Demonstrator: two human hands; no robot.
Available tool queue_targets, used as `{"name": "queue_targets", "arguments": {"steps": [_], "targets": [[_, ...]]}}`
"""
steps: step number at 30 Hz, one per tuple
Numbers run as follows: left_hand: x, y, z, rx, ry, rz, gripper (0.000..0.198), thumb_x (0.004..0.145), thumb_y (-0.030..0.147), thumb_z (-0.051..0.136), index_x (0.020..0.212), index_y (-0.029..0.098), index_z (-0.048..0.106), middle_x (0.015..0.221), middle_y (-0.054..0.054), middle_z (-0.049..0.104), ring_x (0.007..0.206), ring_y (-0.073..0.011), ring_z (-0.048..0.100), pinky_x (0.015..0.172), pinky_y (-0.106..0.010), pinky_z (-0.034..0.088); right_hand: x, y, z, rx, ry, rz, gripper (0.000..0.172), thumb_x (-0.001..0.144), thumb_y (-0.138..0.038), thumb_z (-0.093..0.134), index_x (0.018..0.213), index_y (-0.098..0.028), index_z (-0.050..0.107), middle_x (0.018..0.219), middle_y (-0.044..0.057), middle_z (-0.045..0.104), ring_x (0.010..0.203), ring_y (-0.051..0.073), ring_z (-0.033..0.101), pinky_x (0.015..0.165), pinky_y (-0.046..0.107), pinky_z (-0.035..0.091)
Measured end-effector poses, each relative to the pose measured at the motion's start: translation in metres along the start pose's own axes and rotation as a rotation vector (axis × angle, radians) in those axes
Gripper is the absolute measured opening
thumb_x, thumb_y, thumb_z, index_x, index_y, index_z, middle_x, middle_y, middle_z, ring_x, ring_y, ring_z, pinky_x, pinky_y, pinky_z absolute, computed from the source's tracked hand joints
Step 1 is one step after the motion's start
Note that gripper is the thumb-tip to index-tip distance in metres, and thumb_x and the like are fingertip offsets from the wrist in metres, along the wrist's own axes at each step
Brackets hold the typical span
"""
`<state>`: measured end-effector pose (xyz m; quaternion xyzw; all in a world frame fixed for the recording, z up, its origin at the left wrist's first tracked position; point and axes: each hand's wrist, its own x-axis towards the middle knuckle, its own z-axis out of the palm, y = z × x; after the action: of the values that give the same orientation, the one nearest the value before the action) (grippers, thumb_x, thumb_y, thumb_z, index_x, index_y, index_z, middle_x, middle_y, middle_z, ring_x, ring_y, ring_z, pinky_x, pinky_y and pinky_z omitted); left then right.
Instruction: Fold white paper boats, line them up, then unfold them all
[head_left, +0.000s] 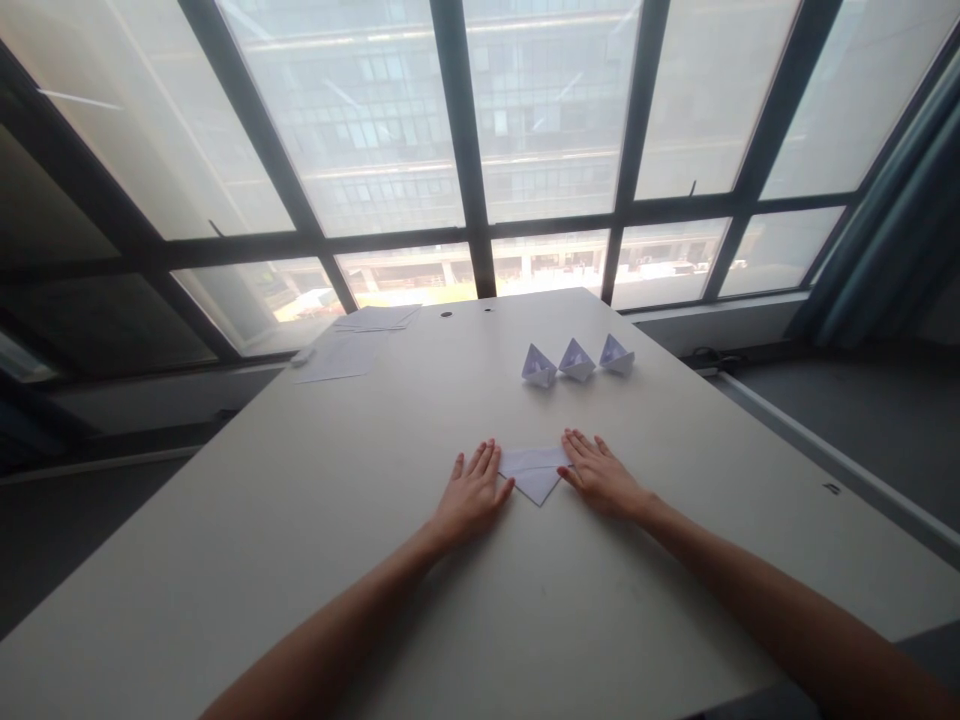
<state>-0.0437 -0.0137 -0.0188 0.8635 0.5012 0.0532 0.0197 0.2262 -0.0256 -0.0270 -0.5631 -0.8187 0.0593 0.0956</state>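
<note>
A folded sheet of white paper [536, 475] lies flat on the table, its pointed end toward me and a straight edge away from me. My left hand [474, 492] rests flat over its left corner, fingers stretched out and thumb near the slanted edge. On the opposite corner lies my right hand [598, 474], also flat with its fingers extended. Both palms face down, and they cover the paper's two side corners. Beyond the hands, three folded paper boats [577, 362] stand in a row.
The white table [300, 540] reaches toward a large framed window [547, 110]. Loose sheets of paper [341, 358] lie at its far left. A small dark object [832, 489] sits near the right edge. A blue curtain [877, 220] hangs at the right.
</note>
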Motion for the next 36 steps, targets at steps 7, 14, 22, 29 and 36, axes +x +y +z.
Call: {"name": "queue_targets", "arguments": {"steps": [7,14,22,29,36], "targets": [[0.002,0.004,-0.003,0.003,0.005,-0.092,0.066,0.098,0.05,0.02,0.15,0.009,0.027,0.157,-0.016,0.018,0.147,-0.0281,0.013,0.115,-0.054,0.013,0.001,0.001,0.0,-0.011,0.014,0.026,0.059,0.099,-0.037,0.017,0.151,-0.011,0.028,0.156,0.011,0.025,0.145,0.025,0.02,0.117,0.05,0.012],[0.005,0.002,-0.003,0.004,0.011,-0.106,0.064,0.098,0.047,0.023,0.149,0.01,0.029,0.157,-0.015,0.018,0.147,-0.0286,0.014,0.115,-0.054,0.014,0.0,-0.003,-0.006,-0.004,0.008,0.058,0.057,0.098,-0.035,0.023,0.149,-0.011,0.031,0.155,0.013,0.028,0.144,0.027,0.023,0.115,0.053,0.014],[0.007,-0.004,0.001,-0.015,0.021,-0.084,0.061,0.098,0.047,0.024,0.151,0.016,0.028,0.158,-0.011,0.018,0.147,-0.0283,0.013,0.116,-0.054,0.013,-0.007,-0.006,-0.023,-0.059,0.113,0.116,0.053,0.1,-0.036,0.025,0.136,-0.008,0.051,0.145,0.019,0.045,0.139,0.031,0.033,0.114,0.054,0.014],[0.008,-0.003,-0.002,0.016,0.067,-0.017,0.064,0.098,0.052,0.023,0.15,0.014,0.028,0.158,-0.013,0.021,0.147,-0.0288,0.012,0.116,-0.057,0.007,-0.005,-0.021,-0.018,0.028,0.025,-0.21,0.064,0.099,-0.054,0.024,0.15,-0.015,0.029,0.156,0.013,0.027,0.146,0.026,0.018,0.117,0.051,0.01],[0.004,0.02,-0.015,0.011,0.111,0.299,0.062,0.1,0.048,0.025,0.15,0.012,0.027,0.156,-0.013,0.027,0.147,-0.0224,0.015,0.12,-0.044,0.007,-0.005,-0.023,-0.009,0.036,-0.024,-0.23,0.072,0.096,-0.059,0.027,0.152,-0.014,0.022,0.157,0.015,0.021,0.146,0.028,0.016,0.117,0.053,0.008]]}}
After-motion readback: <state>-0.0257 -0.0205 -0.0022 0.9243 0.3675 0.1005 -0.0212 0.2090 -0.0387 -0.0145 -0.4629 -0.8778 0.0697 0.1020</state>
